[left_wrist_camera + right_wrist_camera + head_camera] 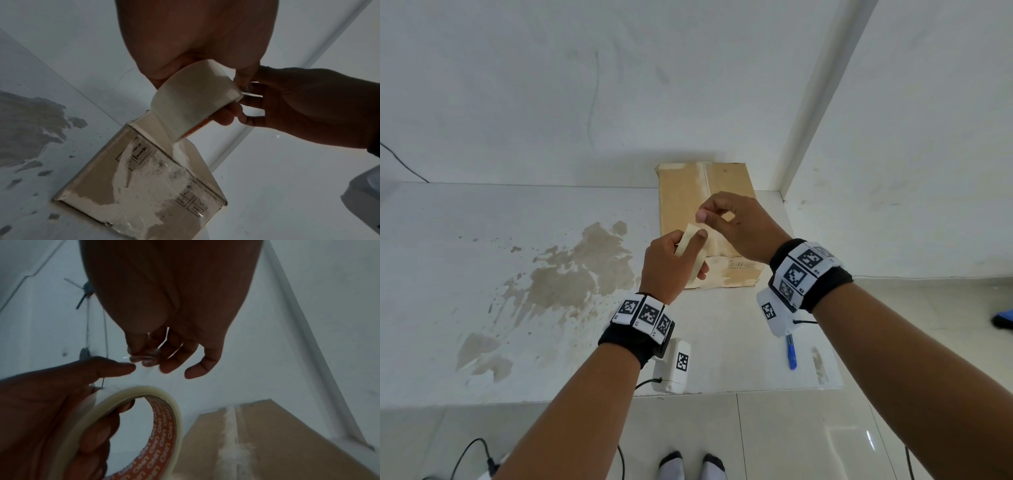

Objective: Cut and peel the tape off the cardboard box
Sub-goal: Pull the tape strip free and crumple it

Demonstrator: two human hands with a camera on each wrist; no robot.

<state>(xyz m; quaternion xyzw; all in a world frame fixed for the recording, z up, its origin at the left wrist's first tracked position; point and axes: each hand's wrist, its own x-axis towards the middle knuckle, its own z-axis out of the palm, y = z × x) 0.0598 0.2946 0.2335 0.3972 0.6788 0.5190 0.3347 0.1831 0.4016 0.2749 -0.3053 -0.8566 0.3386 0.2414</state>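
Note:
A flat cardboard box (pixel 685 198) lies on a white ledge against the back wall, with torn whitish tape traces along its seam (pixel 232 434) and over its near end (pixel 144 186). My left hand (pixel 671 267) grips a roll of clear tape (pixel 690 246) with an orange printed core (pixel 164 426), held in the air just above the box's near end. My right hand (pixel 736 226) is right beside it. Its thumb and fingertips pinch the loose clear end of the tape (pixel 148 356), close to the left index finger.
A blue cutter (pixel 791 353) lies on the ledge below my right wrist. Brown stains (pixel 558 274) cover the ledge's left part. The ledge's front edge (pixel 585 397) drops to a tiled floor with cables (pixel 472 452) and my feet. A wall corner (pixel 784 185) stands right of the box.

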